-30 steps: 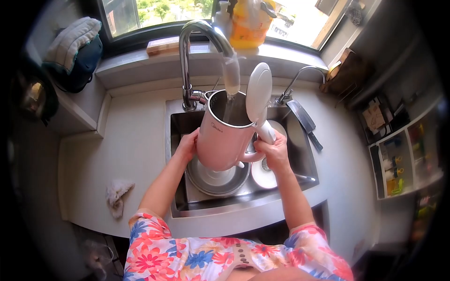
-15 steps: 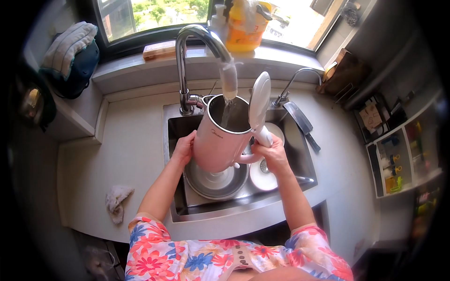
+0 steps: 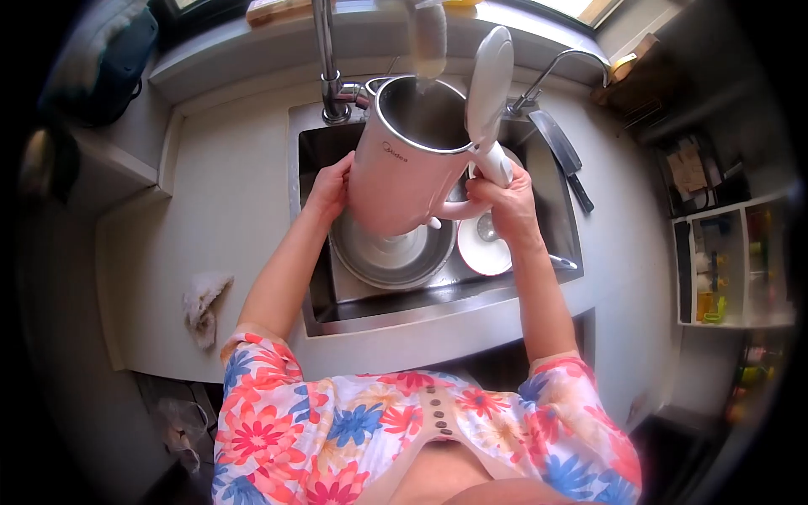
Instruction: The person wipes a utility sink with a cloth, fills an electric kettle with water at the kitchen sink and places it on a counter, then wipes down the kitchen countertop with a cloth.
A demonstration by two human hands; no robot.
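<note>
A pink electric kettle (image 3: pixel 396 181) with its white lid (image 3: pixel 491 84) flipped up is held over the sink (image 3: pixel 379 316), its mouth below the cloth-like sleeve (image 3: pixel 428 42) on the tap's spout. My right hand (image 3: pixel 510 202) is closed round the kettle's handle. On the other side, my left hand (image 3: pixel 332 187) presses against the kettle's body, its fingers partly hidden behind it. Beneath the kettle sits a round metal pan (image 3: pixel 421 257) with a pale thing inside. A white dish (image 3: pixel 481 254) lies in the sink near my right wrist.
The chrome tap (image 3: pixel 326 63) rises behind the sink, with a thinner curved tap (image 3: pixel 566 59) to its right. A cleaver (image 3: pixel 558 147) lies along the sink's right edge. On the left counter is a crumpled rag (image 3: pixel 204 305). A shelf rack (image 3: pixel 741 261) stands at right.
My view has tilted downward, so the scene sits higher in the frame. The water stream into the kettle showed clearly before and is hard to see now. Both hands keep their hold.
</note>
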